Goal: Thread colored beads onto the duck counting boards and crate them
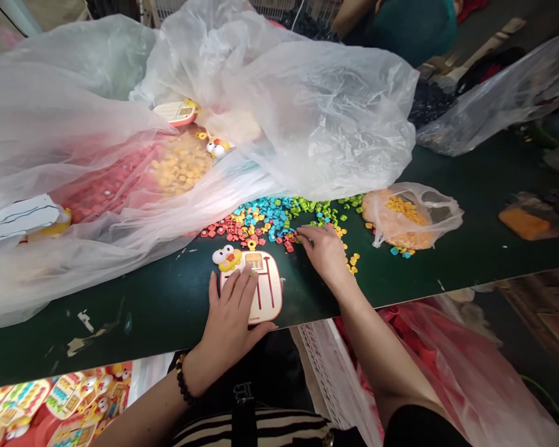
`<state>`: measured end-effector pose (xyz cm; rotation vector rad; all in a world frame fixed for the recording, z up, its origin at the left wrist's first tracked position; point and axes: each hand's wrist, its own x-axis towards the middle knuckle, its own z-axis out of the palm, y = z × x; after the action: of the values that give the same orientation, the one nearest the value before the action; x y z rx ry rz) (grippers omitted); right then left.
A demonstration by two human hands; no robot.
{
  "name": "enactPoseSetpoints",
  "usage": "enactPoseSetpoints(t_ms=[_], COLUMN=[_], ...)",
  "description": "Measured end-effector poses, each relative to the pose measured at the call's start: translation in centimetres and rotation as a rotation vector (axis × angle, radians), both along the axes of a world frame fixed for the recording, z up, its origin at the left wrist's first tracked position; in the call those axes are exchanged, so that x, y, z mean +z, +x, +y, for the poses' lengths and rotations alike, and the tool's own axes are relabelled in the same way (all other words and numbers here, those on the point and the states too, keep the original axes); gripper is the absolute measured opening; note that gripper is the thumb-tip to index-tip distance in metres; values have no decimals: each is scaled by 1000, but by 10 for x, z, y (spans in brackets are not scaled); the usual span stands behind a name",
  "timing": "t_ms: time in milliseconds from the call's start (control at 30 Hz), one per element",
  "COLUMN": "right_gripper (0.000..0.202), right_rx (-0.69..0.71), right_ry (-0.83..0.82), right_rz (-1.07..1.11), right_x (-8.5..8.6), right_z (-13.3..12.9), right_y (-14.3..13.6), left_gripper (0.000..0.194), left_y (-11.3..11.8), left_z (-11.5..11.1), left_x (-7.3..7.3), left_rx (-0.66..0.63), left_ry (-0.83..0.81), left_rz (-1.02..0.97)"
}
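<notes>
A white toy board (271,287) with dark red slots and a yellow, big-eyed duck face at its top left lies on the green table. Spread over its left part is my left hand (233,304), fingers apart, resting on the board. To the right, my right hand (323,251) reaches to the edge of a pile of small plastic pieces, its fingertips close together; whatever they pinch is too small to make out. Red pieces (230,230), blue pieces (274,214), green pieces (312,205) and some yellow ones form the pile behind the board.
Large clear plastic bags (279,112) cover the back and left of the table (168,316). A tied bag of orange and yellow pieces (400,217) sits at right. Finished-looking toy boards (69,397) lie below the left edge; pink bags (438,347) hang below right.
</notes>
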<state>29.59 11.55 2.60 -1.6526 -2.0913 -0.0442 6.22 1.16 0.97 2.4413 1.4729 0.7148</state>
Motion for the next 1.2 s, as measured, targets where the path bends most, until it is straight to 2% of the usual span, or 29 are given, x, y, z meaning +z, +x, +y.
enactPoseSetpoints(t_ms=[133,233,300,400,467,533,633,767,1000,1100,1200], right_gripper=[29,27,24,20,17,16,16,17,19,16,14], right_rx=[-4,2,-17,-3,64,110,9,-145,-180,-120,37], right_ry=[-15,-58,-43,-17,-84,-140,-69,1,-62,-78,-112], right_rz=[-167,-185,-84,230,445,562,574,584,1047,1006,730], right_x=[-9,-6,1,8,7,3,-5,-10,-12,-11,-12], right_z=[13,12,7,-11,-25,-36,-36,-27,-27,-34,-46], right_y=[6,6,3,-14,-31,-45,-52,-41,-41,-50,-64], left_gripper=[65,66,67,66,60,51,42,41,40,40,40], left_y=[3,2,2,1,0,-1,-2,-2,-2,-3,-3], left_z=[4,5,5,4,2,0,-2,-3,-2,-2,-2], left_x=[2,3,5,6,4,0,-4,-5,-5,-6,-6], left_rx=[-39,-57,-61,-71,-85,-96,-94,-97,-92,-96,-96], left_ry=[-11,-34,-25,1,7,17,42,44,35,31,29], left_rz=[50,80,116,138,112,68,25,-2,-38,-29,-24])
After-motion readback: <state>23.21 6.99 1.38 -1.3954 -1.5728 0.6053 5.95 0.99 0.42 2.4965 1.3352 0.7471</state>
